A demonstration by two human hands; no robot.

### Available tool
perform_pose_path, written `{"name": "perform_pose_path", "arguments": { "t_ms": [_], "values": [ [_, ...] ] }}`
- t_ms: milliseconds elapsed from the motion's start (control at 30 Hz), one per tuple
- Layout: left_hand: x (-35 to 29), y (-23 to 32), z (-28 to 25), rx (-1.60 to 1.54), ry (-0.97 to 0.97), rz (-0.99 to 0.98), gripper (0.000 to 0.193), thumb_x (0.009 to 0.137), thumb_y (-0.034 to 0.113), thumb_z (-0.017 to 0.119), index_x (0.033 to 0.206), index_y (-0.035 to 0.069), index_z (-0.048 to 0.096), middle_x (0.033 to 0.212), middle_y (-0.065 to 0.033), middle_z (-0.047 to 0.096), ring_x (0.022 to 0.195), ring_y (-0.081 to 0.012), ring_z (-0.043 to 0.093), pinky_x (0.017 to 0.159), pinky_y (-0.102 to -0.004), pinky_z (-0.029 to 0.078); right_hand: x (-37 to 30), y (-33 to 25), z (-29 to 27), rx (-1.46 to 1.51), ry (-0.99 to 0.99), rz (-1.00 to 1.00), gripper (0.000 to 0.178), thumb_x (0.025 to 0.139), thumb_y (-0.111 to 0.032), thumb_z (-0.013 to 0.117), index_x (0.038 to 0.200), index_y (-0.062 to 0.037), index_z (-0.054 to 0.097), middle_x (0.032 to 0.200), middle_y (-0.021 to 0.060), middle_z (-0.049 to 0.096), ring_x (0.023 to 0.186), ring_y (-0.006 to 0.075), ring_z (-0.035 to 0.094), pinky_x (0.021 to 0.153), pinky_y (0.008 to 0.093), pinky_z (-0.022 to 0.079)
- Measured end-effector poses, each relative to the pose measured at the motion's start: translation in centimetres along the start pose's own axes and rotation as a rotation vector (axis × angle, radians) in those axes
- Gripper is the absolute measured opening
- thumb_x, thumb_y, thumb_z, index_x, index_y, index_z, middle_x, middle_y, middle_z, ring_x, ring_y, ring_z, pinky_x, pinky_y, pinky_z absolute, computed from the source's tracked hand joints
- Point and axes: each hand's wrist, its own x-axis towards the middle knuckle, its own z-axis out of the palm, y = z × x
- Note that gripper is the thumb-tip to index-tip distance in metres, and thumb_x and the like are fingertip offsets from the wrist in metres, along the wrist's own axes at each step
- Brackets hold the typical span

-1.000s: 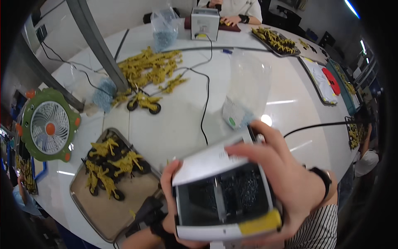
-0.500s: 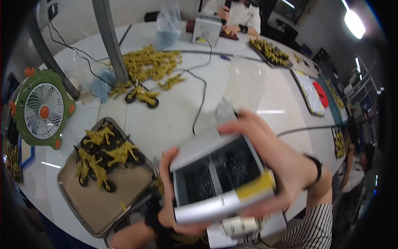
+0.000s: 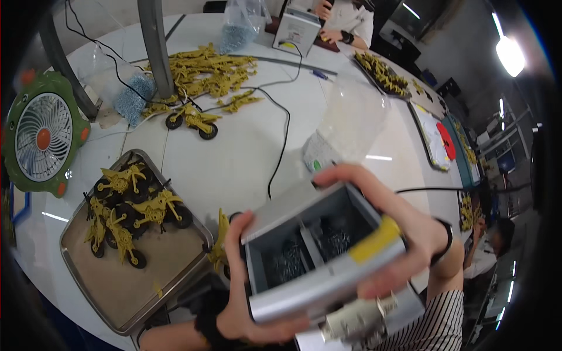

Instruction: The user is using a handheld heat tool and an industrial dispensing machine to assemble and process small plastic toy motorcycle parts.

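Your left hand (image 3: 235, 298) is curved part-way open around the left end of one grey-and-white two-compartment box (image 3: 316, 295), thumb along its side and fingers beneath; your right hand (image 3: 404, 228) spreads wide over the other end, one fingertip at the far rim and another on the front face below the yellow strip (image 3: 374, 240). Between them they hold that box tilted, low in your view, just right of the brown metal tray (image 3: 140, 286). One divider (image 3: 311, 245) separates its two compartments, each with a heap of small shiny metal pieces (image 3: 288, 263) too many to count. Below it shows one cream-and-white device (image 3: 360, 322); you cannot tell whether the two are joined. At least four yellow-and-black toy motorcycles (image 3: 155, 207) overlap on the tray, one more stands near the steel post (image 3: 155, 47), and another partly shows beside your left thumb. Count one green fan (image 3: 44, 137), three clear plastic bags (image 3: 351, 126) and one uncounted pile of yellow plastic parts (image 3: 211, 73). Compared with a second ago, the fan and tray sit farther left in your view, the device shows much more, and the pieces show more evenly across both compartments.
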Motion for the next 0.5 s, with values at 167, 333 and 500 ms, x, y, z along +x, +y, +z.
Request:
{"name": "perform_pose_path", "arguments": {
  "t_ms": [167, 333, 500],
  "values": [
    [0.2, 0.6, 0.3, 0.267, -0.146, 0.123, 0.124, 0.061, 0.008, 0.082, 0.144, 0.015, -0.010, 0.139, -0.0227, 0.029, 0.128, -0.0332, 0.042, 0.107, -0.0461, 0.033, -1.8, -0.2, 1.2, 0.191, 0.111, 0.088, 0.117, 0.043, -0.020, 0.086, 0.138, 0.0040, 0.023, 0.132, 0.0208, 0.038, 0.121, 0.0291, 0.048, 0.103, 0.0331, 0.034],
    [0.5, 3.5, 1.1, 0.537, -0.172, 0.235, 0.096, 0.078, 0.013, 0.066, 0.144, 0.008, -0.004, 0.139, -0.0209, 0.033, 0.122, -0.0328, 0.047, 0.104, -0.0459, 0.037, -1.2, -0.2, 1.0, -0.082, -0.001, -0.110, 0.109, 0.045, -0.012, 0.083, 0.137, 0.0016, 0.027, 0.124, 0.0174, 0.047, 0.114, 0.0279, 0.052, 0.098, 0.0330, 0.039],
    [2.9, 0.2, -0.9, 0.192, 0.416, 0.156, 0.043, 0.083, 0.032, 0.062, 0.109, -0.002, 0.060, 0.096, -0.0152, 0.066, 0.095, -0.0207, 0.064, 0.092, -0.0299, 0.047, 0.1, 1.7, 1.0, 0.365, 0.108, 0.051, 0.101, 0.054, -0.021, 0.080, 0.136, 0.0027, 0.027, 0.119, 0.0138, 0.048, 0.109, 0.0242, 0.053, 0.093, 0.0303, 0.040]
  ]
}}
